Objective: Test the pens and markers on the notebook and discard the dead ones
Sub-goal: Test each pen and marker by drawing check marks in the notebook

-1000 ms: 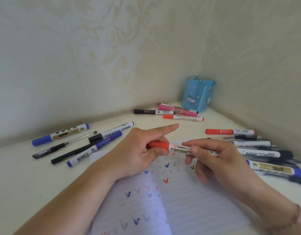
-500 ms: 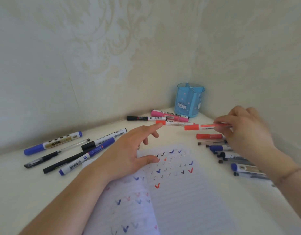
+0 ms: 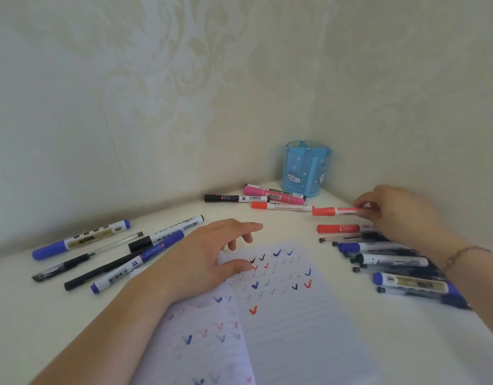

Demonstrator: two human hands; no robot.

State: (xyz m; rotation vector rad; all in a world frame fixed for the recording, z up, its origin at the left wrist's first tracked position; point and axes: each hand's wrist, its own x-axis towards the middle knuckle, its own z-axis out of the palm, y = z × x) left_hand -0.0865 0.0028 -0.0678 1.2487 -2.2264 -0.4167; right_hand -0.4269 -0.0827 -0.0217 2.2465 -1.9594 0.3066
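My right hand (image 3: 394, 211) pinches a capped red marker (image 3: 333, 211) by its white barrel, low over the desk at the right, its cap pointing left. Just below it lies another red marker (image 3: 338, 228) at the top of a row of blue and black pens (image 3: 389, 262). My left hand (image 3: 209, 257) rests with relaxed fingers on the upper left of the open notebook (image 3: 284, 323), whose lined pages carry several red, blue and black tick marks. It holds nothing.
A group of blue and black pens (image 3: 112, 254) lies left of the notebook. Pink, black and red markers (image 3: 267, 197) lie at the back by a blue pen holder (image 3: 305, 169) in the wall corner. Patterned walls close off the desk behind and at the right.
A second ago both hands held the red marker over the notebook. My right hand has carried it back and right toward the row of pens, and my left hand has let go and settled on the page.
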